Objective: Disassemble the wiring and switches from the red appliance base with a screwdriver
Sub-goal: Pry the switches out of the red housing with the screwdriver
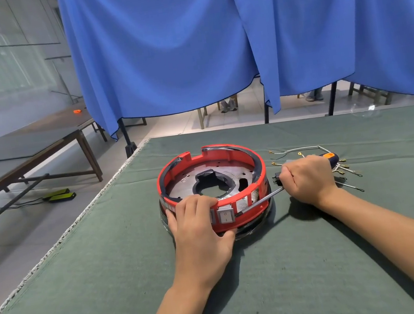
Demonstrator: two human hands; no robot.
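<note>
My left hand (197,228) grips the near wall of the red base (212,183), fingers curled over its rim and thumb wrapped low on the outside, just left of the grey rocker switch (226,215) set in that wall. The base sits at the middle of the frame on the green table cover (113,292). My right hand (307,182) is clenched around the screwdriver (260,200), whose orange and dark handle end pokes out past my knuckles; its metal shaft slants down-left, the tip touching the base wall right beside the switch. Loose wires (306,148) with small metal terminals lie on the cover behind my right hand, right of centre.
</note>
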